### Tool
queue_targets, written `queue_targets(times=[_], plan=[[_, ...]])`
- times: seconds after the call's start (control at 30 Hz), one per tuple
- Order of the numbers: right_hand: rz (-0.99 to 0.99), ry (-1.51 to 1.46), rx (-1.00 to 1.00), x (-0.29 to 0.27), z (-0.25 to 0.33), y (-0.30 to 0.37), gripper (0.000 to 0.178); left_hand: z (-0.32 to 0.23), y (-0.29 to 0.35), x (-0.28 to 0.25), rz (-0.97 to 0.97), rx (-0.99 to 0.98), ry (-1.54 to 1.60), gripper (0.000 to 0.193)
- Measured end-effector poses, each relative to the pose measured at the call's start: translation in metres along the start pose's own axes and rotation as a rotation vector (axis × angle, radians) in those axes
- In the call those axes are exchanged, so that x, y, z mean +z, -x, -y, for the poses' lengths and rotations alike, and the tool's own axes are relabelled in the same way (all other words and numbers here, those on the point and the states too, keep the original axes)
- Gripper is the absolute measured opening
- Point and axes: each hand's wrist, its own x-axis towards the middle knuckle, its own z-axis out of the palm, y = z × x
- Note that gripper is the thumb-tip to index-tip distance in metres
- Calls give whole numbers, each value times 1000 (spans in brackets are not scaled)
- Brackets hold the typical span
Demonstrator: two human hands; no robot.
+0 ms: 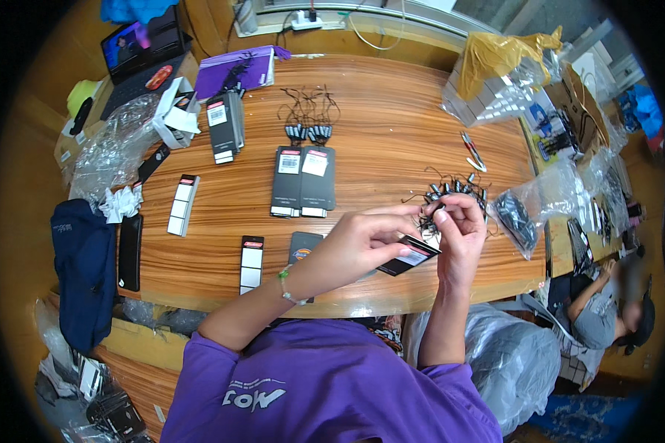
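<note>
My left hand (363,240) pinches a dark hang tag (412,258) with a white label, tilted above the table's front edge. Close beside it, my right hand (458,230) has its thumb and fingers pressed together at the tag's upper end on a thin black string, mostly hidden by the fingers. Just behind the right hand lies a tangle of black tag strings (471,190) with small fasteners. Toward the middle of the table, two stacks of grey hang tags (303,179) lie side by side, their strings (308,111) fanned out behind them.
More tag stacks lie left: a strung stack (225,129), a white-panelled stack (182,207) and a black-and-white one (251,263). Small snips (473,151) and a clear bag of black strings (521,218) lie right. A laptop (144,48) stands back left; another person (606,317) sits right.
</note>
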Motion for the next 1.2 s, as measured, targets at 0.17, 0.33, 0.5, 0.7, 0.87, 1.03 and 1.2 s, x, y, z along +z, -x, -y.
queue_targets(times=[0.17,0.33,0.5,0.7,0.87,1.03,1.2], plan=[[17,-101,23,15,-4,-7,12,7,3,-3,-50,-68,-21,16],[-39,-411,-5,8,-4,-30,12,5,16,-7,-90,-97,-74,16],[-27,-734,86,4,13,-47,19,7,26,-15,-163,-125,-95,16],[220,-696,62,30,23,-37,18,0,33,-33,-391,123,-53,21],[191,85,-29,67,21,-9,9,-3,42,-47,-585,173,-188,21],[289,484,-284,91,2,-3,7,-5,46,-45,-695,260,-212,20],[265,510,-315,101,-1,1,7,-6,48,-44,-714,260,-173,18]])
